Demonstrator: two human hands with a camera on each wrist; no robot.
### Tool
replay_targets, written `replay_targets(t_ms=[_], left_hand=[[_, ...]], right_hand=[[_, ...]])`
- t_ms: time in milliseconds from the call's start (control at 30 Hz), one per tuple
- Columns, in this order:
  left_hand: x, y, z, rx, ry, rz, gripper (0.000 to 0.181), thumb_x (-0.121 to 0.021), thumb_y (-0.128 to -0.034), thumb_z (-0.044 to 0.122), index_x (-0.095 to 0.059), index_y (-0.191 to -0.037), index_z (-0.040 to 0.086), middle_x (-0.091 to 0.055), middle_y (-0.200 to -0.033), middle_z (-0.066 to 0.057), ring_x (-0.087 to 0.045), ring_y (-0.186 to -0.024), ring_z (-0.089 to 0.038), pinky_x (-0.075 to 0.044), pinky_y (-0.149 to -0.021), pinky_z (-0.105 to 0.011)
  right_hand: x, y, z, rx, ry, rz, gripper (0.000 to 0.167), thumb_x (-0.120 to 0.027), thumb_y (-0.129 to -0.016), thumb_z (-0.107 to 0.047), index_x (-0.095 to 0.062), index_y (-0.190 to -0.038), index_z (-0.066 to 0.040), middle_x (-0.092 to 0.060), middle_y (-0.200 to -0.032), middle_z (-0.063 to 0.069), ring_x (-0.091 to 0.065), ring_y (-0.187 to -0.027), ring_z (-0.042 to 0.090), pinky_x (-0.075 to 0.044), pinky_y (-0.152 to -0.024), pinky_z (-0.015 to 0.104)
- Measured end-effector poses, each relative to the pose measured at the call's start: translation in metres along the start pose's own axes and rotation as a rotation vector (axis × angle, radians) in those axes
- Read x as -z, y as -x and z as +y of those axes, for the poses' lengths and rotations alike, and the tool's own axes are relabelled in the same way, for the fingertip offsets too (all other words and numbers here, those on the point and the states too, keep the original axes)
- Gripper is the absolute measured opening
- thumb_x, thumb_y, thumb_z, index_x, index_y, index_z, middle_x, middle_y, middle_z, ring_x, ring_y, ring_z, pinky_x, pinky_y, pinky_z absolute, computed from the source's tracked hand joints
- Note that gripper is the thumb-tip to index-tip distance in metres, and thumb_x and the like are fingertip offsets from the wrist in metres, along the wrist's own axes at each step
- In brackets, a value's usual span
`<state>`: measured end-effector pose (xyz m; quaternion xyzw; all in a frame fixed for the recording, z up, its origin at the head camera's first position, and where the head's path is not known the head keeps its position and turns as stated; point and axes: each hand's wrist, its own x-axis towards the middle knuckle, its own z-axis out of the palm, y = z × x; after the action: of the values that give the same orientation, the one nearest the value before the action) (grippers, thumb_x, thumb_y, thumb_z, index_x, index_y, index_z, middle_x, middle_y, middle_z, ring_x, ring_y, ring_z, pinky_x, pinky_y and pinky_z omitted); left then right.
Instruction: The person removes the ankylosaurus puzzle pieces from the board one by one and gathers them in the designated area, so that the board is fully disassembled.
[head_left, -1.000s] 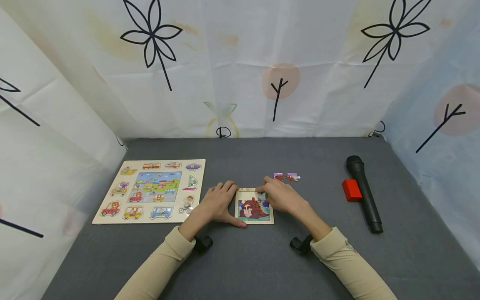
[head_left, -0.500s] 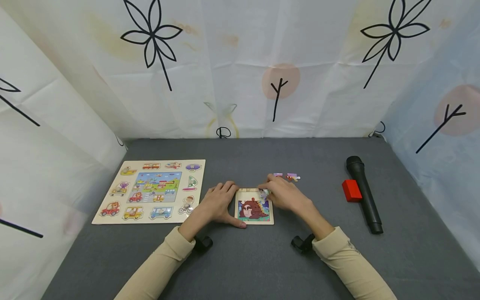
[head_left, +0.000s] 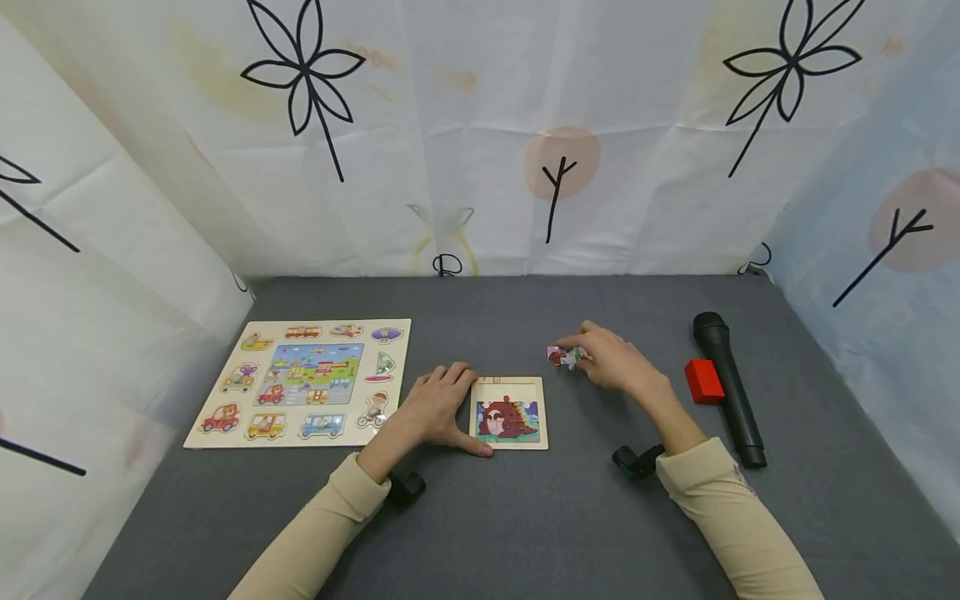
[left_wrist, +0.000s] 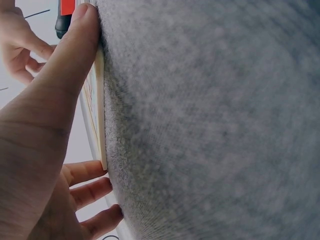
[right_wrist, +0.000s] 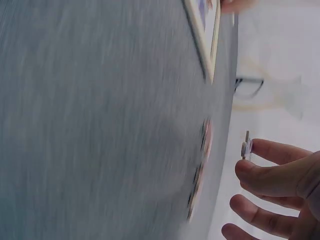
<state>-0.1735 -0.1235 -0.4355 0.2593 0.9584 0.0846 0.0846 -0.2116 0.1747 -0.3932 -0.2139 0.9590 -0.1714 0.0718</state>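
Observation:
A small framed puzzle (head_left: 510, 444) lies flat on the table, its lower part filled with a reddish-brown picture and its upper part bare. My left hand (head_left: 437, 410) rests around its left side, thumb at the lower left corner and fingers at the upper left. Up and to the right of the frame, my right hand (head_left: 618, 364) pinches a puzzle piece (right_wrist: 247, 147) between thumb and index finger, raised above the table. Beneath it lie loose puzzle pieces (head_left: 553, 356), partly hidden in the head view by the held piece and fingers.
A large wooden board (head_left: 300, 444) with vehicle pictures lies at the left. On the right a black microphone (head_left: 738, 408) lies beside a red block (head_left: 703, 382). A patterned white curtain (head_left: 465, 150) stands behind and along both sides of the table.
My right hand has lifted away from the frame, moving right and up with a piece pinched, uncovering the frame's upper right part. My left hand has stayed in place.

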Motion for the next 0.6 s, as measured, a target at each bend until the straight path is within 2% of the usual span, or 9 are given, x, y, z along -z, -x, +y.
replay_targets(t_ms=[233, 600], left_hand=[[-0.001, 0.000, 0.000, -0.002, -0.003, 0.006, 0.112, -0.081, -0.0621, 0.079, -0.047, -0.147, 0.015, -0.046, -0.150, -0.010, -0.050, -0.129, -0.032, -0.044, -0.108, -0.060], [-0.003, -0.001, 0.000, -0.003, -0.004, 0.008, 0.112, -0.082, -0.0620, 0.079, -0.047, -0.147, 0.015, -0.046, -0.150, -0.010, -0.050, -0.128, -0.032, -0.044, -0.107, -0.059]], right_hand=[[0.010, 0.003, 0.032, -0.081, -0.002, -0.009, 0.040, -0.063, -0.095, 0.004, -0.067, -0.134, -0.003, -0.061, -0.112, 0.020, -0.056, -0.090, 0.027, -0.045, -0.068, 0.035], [0.009, 0.005, 0.054, -0.098, 0.002, -0.048, 0.040, -0.059, -0.095, 0.006, -0.065, -0.135, -0.001, -0.058, -0.127, 0.028, -0.058, -0.106, 0.038, -0.049, -0.078, 0.047]])
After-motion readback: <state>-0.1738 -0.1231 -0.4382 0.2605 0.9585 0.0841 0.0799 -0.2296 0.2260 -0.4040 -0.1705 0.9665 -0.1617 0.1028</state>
